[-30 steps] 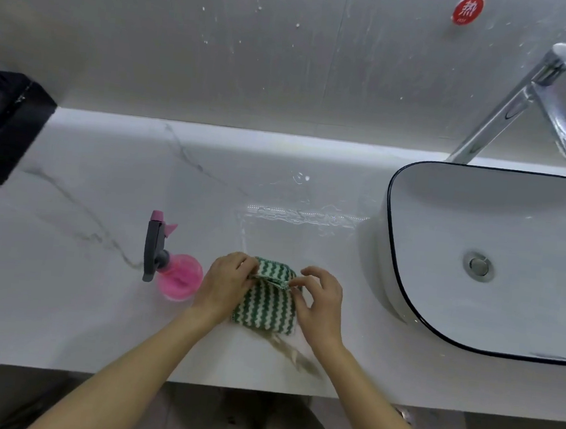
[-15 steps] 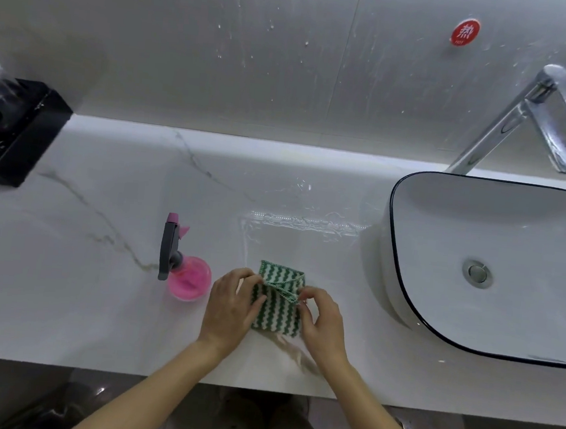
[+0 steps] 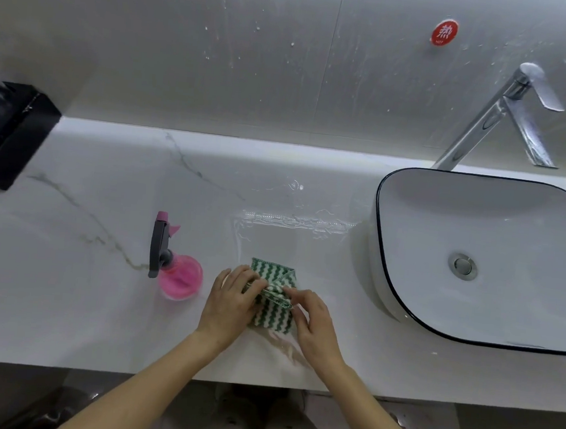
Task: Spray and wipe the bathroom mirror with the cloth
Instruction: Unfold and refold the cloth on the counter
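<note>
Green-striped cloth (image 3: 272, 299) — one — pinched by both hands, left hand (image 3: 232, 304) and right hand (image 3: 313, 319); one pink spray bottle (image 3: 176, 266) beside.

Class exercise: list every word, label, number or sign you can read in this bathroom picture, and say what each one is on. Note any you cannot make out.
"热" in white on the round red sticker, stuck on the wall above the tap.
A line of small white lettering under that character on the same sticker: too small to read.
The pink spray bottle, the cloth and the black box show no readable text.
</note>
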`<state>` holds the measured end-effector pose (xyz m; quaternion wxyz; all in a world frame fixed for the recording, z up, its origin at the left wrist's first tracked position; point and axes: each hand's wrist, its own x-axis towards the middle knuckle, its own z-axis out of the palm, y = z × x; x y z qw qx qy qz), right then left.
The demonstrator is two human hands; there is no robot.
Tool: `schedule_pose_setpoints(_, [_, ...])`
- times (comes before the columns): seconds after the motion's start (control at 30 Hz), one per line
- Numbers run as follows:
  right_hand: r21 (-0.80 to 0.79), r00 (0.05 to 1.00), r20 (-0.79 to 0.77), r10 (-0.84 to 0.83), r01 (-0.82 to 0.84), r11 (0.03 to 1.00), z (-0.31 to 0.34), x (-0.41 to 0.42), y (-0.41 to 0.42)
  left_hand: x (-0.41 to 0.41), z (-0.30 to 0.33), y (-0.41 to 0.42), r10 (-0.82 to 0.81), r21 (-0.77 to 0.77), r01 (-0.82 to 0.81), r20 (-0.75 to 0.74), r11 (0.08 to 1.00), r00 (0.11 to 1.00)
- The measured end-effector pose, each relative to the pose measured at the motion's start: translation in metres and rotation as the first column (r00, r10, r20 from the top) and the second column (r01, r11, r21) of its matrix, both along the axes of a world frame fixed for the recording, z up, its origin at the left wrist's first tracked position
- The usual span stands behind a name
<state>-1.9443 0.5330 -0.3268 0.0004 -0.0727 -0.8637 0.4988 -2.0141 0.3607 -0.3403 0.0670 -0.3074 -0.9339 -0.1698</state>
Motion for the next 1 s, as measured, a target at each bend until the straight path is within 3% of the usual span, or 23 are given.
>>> schedule_pose_setpoints(0.13, [-0.016, 1.000, -0.007, 0.018, -0.018, 1.000, 0.005, 0.003, 0.000, -0.011, 0.005, -0.002, 0.001, 0.040, -0.001, 0.004, 0.999, 1.000])
schedule_pose_setpoints(0.3, [-0.069, 1.000, 0.013, 0.005, -0.004, 0.998, 0.010, 0.002, 0.002, -0.009, 0.013, 0.000, -0.188, 0.083, 0.209, -0.215, 0.974, 0.958])
schedule_pose_setpoints(0.57, [-0.088, 0.987, 0.083, 0.140, -0.133, 0.987, 0.023, -0.002, 0.006, -0.001, 0.019, -0.004, -0.151, 0.000, 0.154, -0.211, 0.988, 0.966])
schedule_pose_setpoints(0.77, [0.245, 0.965, 0.027, 0.261, -0.260, 0.934, 0.022, -0.011, -0.006, 0.001, 0.029, -0.002, -0.085, -0.074, 0.079, -0.080, 0.994, 0.993])
schedule_pose_setpoints(0.83, [0.326, 0.970, -0.040, 0.241, -0.215, 0.921, 0.025, -0.012, -0.013, 0.003, 0.030, 0.000, -0.084, -0.077, 0.078, -0.070, 0.994, 0.994])
schedule_pose_setpoints(1.0, [0.230, 0.996, -0.044, 0.072, -0.060, 0.971, 0.026, -0.015, -0.006, 0.006, 0.046, 0.001, -0.050, 0.077, 0.058, -0.101, 0.995, 0.994])
